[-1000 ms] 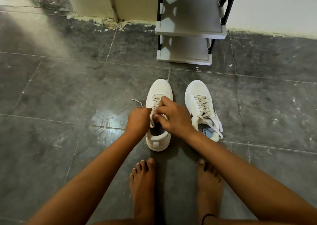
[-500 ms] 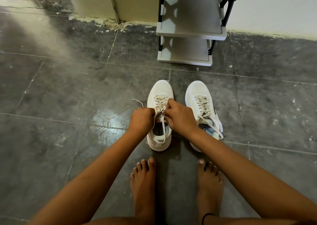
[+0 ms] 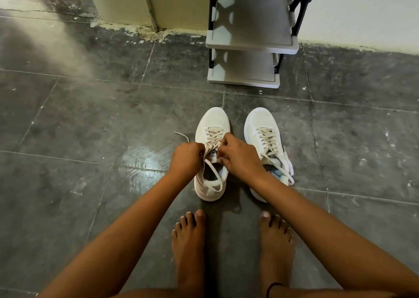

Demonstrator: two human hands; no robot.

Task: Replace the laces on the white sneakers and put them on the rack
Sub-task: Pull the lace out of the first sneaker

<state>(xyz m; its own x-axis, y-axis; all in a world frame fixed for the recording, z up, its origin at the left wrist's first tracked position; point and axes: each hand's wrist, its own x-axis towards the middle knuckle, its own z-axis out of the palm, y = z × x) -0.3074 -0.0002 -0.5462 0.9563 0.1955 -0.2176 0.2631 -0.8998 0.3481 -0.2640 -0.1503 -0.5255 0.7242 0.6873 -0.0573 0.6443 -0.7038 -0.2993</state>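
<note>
Two white sneakers stand side by side on the dark tiled floor, toes pointing away from me. Over the left sneaker (image 3: 212,125) my left hand (image 3: 186,159) grips one part of its cream lace (image 3: 213,175), whose loose loop hangs over the shoe opening. My right hand (image 3: 238,157) pinches the lace at the top eyelets near the tongue. A free lace end (image 3: 181,135) trails on the floor to the left. The right sneaker (image 3: 260,125) is laced, with its ends hanging loose on its right side.
A grey shoe rack (image 3: 249,45) with black side frames stands against the wall, straight beyond the sneakers. My bare feet (image 3: 189,241) rest on the floor just behind the shoes. A cream pillar base (image 3: 127,2) rises at the back left.
My right hand has slid from the left sneaker's collar up toward the top eyelets, drawing the lace out into a longer loop. My left hand has stayed by the shoe's left side.
</note>
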